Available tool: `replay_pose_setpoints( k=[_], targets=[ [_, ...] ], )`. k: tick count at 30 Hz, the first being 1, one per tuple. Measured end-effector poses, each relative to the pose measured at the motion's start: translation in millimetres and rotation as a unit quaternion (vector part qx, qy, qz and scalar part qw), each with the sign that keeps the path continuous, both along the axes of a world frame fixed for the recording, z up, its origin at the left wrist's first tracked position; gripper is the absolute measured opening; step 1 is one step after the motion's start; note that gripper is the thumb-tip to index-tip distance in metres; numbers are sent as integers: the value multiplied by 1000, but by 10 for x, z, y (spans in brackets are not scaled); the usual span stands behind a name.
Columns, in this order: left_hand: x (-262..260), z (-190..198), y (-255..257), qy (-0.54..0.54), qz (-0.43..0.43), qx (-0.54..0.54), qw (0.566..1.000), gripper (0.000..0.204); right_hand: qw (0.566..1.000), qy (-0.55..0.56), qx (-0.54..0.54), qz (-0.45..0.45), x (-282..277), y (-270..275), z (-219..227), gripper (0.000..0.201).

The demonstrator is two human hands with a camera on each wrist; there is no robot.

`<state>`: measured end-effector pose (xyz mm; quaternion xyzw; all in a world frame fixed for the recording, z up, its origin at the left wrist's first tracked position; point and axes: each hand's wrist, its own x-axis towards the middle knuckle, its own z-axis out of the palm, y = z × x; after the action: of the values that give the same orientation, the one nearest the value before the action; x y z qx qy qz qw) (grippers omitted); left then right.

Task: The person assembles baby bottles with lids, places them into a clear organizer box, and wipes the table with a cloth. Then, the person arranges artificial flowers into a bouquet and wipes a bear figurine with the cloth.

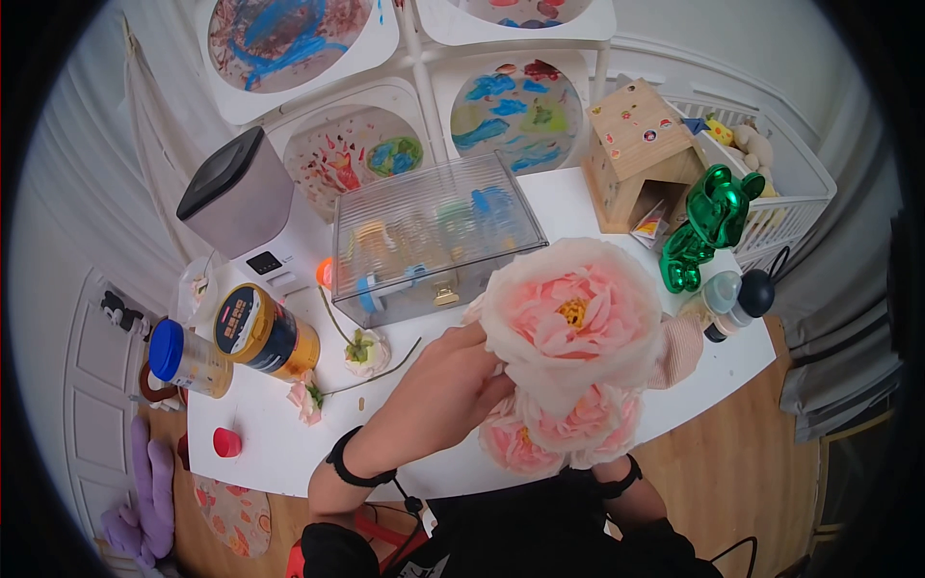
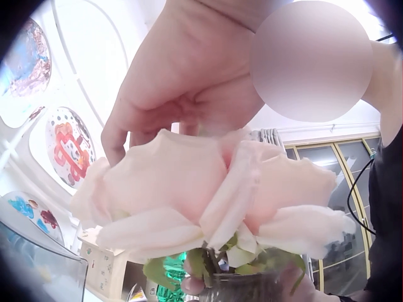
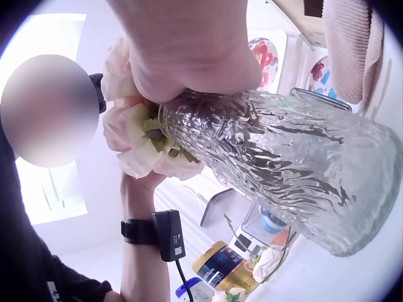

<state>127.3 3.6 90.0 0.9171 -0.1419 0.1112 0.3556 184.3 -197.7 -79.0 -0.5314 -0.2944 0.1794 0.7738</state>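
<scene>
Large pale pink roses (image 1: 573, 332) fill the centre of the head view, above smaller-looking blooms. My left hand (image 1: 429, 390) is at their left side, fingers curled against a bloom; in the left wrist view the hand (image 2: 189, 69) reaches over the roses (image 2: 167, 182), fingertips partly hidden behind petals. A ribbed clear glass vase (image 3: 296, 163) holds the green-leaved roses (image 3: 135, 141) at its mouth. My right hand (image 3: 195, 56) grips the vase just below the mouth, and the vase is tilted in the right wrist view. In the head view blooms hide most of that hand and the vase.
On the white table (image 1: 438, 477) stand a clear lidded box (image 1: 438, 241), a yellow-lidded jar (image 1: 265, 332) and a blue-lidded jar (image 1: 191, 361). Loose flowers (image 1: 366, 354) lie near them. Rightward are a wooden house (image 1: 641, 144), a green shiny figure (image 1: 708, 226) and bottles (image 1: 752, 294).
</scene>
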Motion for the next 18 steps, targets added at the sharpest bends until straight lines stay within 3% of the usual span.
replay_pose_setpoints(
  k=[3, 6, 9, 12, 13, 16, 17, 18],
  targets=[
    [41, 27, -34, -31, 10, -34, 999, 31, 1000, -2, 1, 1, -1, -8, 3, 73],
    [102, 59, -20, 22, -15, -19, 999, 36, 1000, -3, 0, 5, -3, 5, 18, 73],
    [97, 68, -21, -22, -16, -16, 999, 37, 1000, -5, -2, 7, 35, 60, 62, 73],
    [51, 76, 46, 7, -49, -103, 993, 36, 1000, -6, -2, 8, -40, 357, 143, 73],
    [39, 30, 59, 0, -21, -87, 996, 36, 1000, -6, -2, 9, -106, -200, -83, 73],
    [-49, -68, 123, -43, 22, -73, 996, 38, 1000, -6, -5, 15, -121, -180, -82, 73],
    [-88, -110, 137, -78, 35, -74, 994, 40, 1000, -6, -7, 19, -136, 1097, 356, 73],
    [-86, -293, 171, -78, 39, -75, 993, 40, 1000, -5, -8, 23, -82, -187, -65, 73]
  ],
)
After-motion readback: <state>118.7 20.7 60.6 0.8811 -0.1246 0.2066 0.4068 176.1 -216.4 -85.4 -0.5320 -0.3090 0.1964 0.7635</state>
